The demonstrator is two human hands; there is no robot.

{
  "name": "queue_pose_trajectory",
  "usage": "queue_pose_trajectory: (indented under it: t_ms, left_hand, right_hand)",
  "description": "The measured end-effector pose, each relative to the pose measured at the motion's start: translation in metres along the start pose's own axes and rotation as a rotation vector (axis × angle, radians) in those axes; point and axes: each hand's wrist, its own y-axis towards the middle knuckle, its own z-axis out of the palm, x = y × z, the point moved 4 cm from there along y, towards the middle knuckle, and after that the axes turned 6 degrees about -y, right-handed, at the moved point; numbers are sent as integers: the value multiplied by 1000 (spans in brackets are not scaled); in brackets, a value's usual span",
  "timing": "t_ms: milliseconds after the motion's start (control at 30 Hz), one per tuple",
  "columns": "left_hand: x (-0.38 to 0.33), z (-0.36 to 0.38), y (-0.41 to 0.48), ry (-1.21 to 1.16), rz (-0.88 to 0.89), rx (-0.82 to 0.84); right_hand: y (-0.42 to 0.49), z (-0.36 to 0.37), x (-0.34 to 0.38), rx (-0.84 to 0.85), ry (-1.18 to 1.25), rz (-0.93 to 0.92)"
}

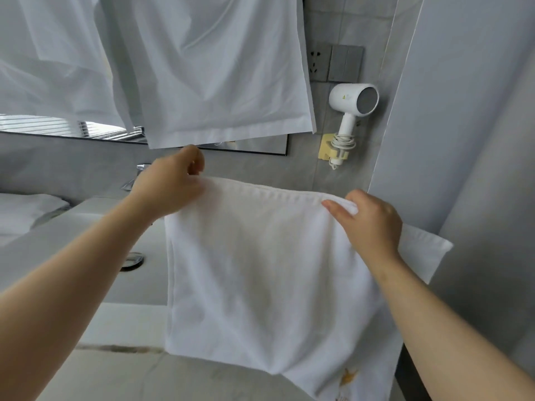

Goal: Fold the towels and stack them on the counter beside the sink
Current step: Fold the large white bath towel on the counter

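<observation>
Head view showed two hands holding one white towel [269, 270] by its top edge, above the counter [115, 371] to the right of the sink [86, 241]. The left hand [170, 183] pinched the upper left corner with curled fingers. The right hand [367, 221] gripped the upper right edge, fingers curled over it. The towel's lower part lay on the counter. One orange embroidered mark [348, 376] sat near the lower right corner; its lettering could not be read. One white hair dryer [353, 102] hung in one yellow holder [327, 147] on the wall; its small green logo was too small to read. One socket plate [318, 63] was mounted above the dryer. A second white cloth [23, 209] lay beyond the sink at the left. One white sheet [202, 68] hung overhead.
</observation>
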Motion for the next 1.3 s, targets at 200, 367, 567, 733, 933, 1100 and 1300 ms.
queue_pose_trajectory:
  t_ms: [200, 367, 567, 733, 933, 1100, 1300]
  left_hand:
    - [4, -18, -24, 420, 121, -95]
    - [-15, -10, -52, 368, 329, 143]
    - [-33, 5, -61, 38, 271, 272]
    - [-40, -2, -62, -48, 401, 475]
    - [-26, -3, -62, -96, 319, 608]
    - [-10, 3, -70, -110, 172, 690]
    - [-9, 25, -82, 543, 157, 858]
  right_hand:
    - [6, -29, 45, -147, 32, -161]
    - [1, -46, 77, -208, 39, -268]
    - [-6, -65, 113, -91, 40, -310]
    - [-18, -50, 80, 795, -141, -115]
    - [-52, -34, 41, 1042, -176, -5]
    - [-55, -46, 10, 1018, -405, -72]
    - [-61, -52, -4, 711, -251, 60]
